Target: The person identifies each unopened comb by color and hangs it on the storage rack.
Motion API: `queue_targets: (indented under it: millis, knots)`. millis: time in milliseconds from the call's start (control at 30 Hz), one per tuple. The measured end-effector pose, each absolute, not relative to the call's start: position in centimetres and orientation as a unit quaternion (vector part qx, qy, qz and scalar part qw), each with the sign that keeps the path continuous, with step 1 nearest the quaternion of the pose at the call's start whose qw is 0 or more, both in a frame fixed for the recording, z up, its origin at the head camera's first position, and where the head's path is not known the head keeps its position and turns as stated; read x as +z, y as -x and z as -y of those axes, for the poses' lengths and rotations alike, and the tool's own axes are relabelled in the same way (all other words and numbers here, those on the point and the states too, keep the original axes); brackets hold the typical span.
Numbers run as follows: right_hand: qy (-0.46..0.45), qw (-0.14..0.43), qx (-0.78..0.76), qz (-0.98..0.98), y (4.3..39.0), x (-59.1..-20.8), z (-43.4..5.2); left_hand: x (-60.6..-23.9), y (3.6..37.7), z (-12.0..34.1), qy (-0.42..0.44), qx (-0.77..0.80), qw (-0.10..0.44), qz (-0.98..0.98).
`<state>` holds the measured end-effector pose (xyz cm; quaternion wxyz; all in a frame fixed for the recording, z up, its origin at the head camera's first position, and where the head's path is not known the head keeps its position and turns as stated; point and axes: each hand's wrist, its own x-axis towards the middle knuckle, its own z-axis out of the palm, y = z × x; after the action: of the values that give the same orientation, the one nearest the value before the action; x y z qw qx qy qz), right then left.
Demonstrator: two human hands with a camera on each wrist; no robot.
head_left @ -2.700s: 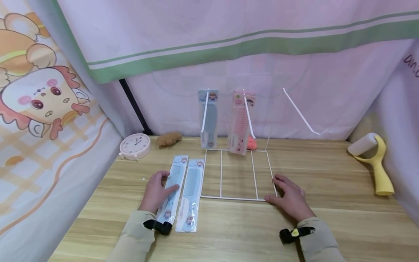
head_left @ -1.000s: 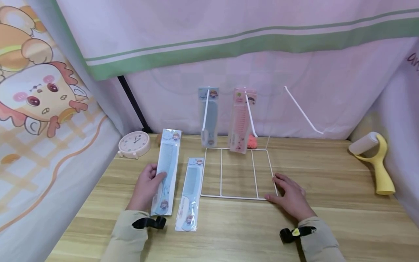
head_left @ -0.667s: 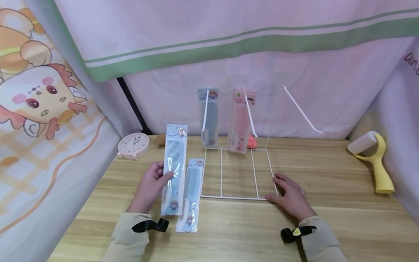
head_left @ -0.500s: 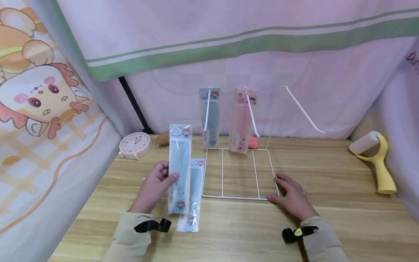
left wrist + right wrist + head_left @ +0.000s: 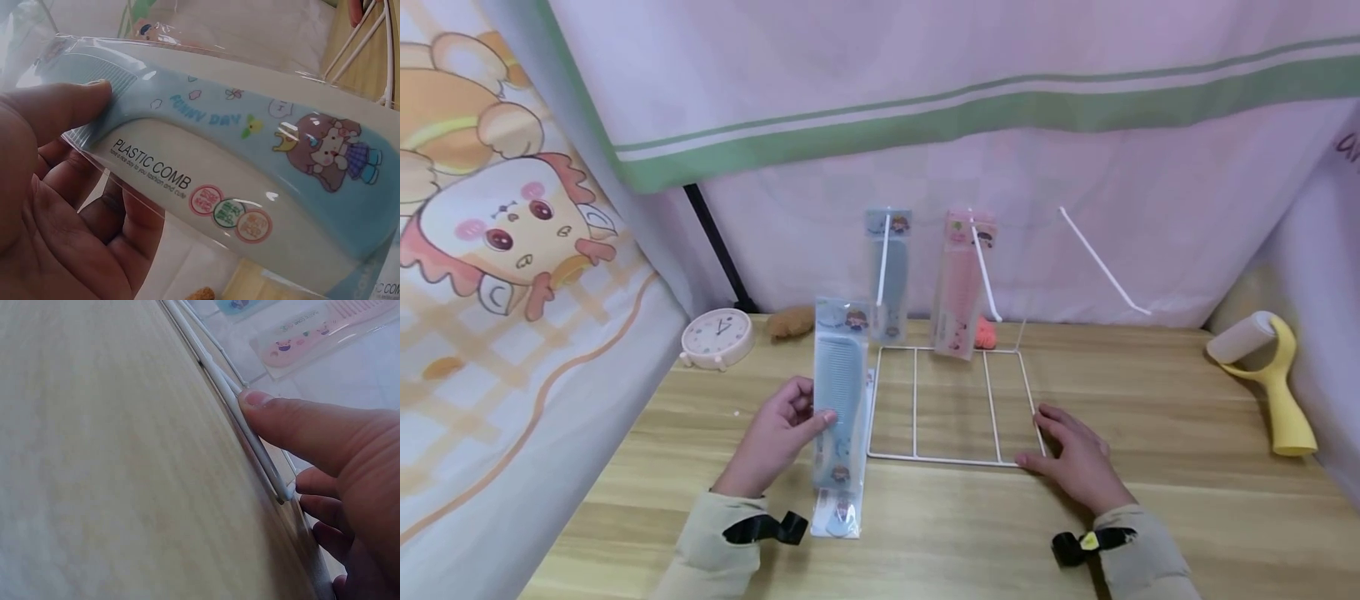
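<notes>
The left hand [image 5: 775,437] is pinching the blue plastic comb in its clear packet [image 5: 838,392], holding it standing up, just left of the white wire rack [image 5: 951,458]. The right hand [image 5: 1075,458] is lying flat, pressing on the rack's near right corner.

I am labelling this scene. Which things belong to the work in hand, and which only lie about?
In use: left hand, held blue comb pack, right hand, wire rack, hung packs.
Idle: clock, lint roller, brown toy.
</notes>
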<state>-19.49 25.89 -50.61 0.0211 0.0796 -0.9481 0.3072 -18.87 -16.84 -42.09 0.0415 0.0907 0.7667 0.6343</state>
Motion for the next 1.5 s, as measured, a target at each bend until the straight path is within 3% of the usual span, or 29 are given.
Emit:
queue_targets:
  millis: [633,1500]
  knots:
    - [-0.083,0.029,0.303,0.949,19.5,-50.9,-25.9,-40.0,17.2,15.3,-0.177,0.629,0.001,-0.757]
    - [-0.085,0.029,0.304,0.948,19.3,-50.6,-25.7,-39.5,16.6,13.9,-0.185,0.606,0.003,-0.774]
